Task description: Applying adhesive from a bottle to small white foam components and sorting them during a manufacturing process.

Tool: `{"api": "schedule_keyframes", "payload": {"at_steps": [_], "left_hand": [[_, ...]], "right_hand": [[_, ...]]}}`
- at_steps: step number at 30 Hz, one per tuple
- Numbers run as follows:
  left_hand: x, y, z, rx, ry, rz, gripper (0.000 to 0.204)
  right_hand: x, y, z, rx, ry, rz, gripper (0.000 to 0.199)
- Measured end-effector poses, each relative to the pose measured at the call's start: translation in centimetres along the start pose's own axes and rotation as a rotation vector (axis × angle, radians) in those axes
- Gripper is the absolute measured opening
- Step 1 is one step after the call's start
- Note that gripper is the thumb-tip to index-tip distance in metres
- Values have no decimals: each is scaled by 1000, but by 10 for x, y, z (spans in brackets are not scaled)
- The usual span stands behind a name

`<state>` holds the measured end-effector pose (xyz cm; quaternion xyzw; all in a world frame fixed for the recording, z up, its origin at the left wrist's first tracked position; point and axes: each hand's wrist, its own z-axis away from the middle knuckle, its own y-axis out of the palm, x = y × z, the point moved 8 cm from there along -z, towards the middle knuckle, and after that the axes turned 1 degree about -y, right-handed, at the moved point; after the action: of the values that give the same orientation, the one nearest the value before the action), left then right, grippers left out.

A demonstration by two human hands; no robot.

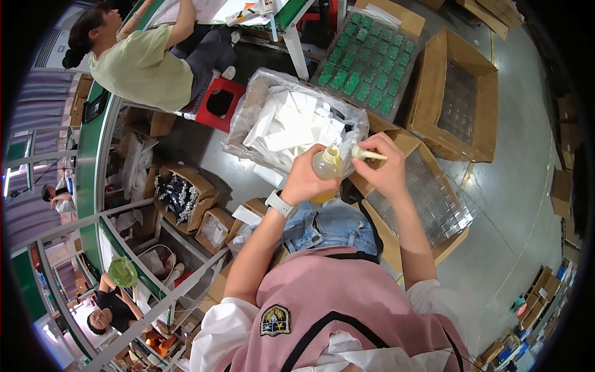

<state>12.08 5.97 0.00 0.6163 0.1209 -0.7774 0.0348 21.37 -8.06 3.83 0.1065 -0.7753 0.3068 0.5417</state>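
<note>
— Two hands are up in front of the chest. My left hand (pixel 305 180) has its grip wrapped round a small bottle of yellow liquid (pixel 326 168), held upright over the lap. My right hand (pixel 385 168) pinches a cream nozzle cap (pixel 365 154) just beside the bottle's mouth, tip pointing away to the right.

— So cap and bottle are apart?

— Near, but I judge them not joined; the neck sits between the thumbs and I cannot see the thread. To do this well, I would hold the bottle level and steady in the left hand, bring the cap square to the opening, and let the right fingers do the turning, so nothing yellow slops onto the jeans (pixel 325 224) below.

— What sits around you?

— Ahead of the knees, a clear bag of white pieces (pixel 291 121). Behind it, a tray of green boards (pixel 365 59). To the right, a cardboard box of clear plastic trays (pixel 427 198), partly behind my right forearm.

— What can't you make out?

— How full the bottle is: my fingers cover most of it. Whether the bottle's mouth is open or plugged is hidden too. A person in a pale green shirt (pixel 142 65) works at a desk up left, with the hands cut off at the rim. The fisheye bends every edge there.
</note>
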Motion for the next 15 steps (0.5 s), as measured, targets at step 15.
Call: {"api": "schedule_keyframes", "payload": {"at_steps": [15], "left_hand": [[-25,-16,9,-307,115,-363,49]], "right_hand": [[-4,40,11,8,390,-424,27]]}}
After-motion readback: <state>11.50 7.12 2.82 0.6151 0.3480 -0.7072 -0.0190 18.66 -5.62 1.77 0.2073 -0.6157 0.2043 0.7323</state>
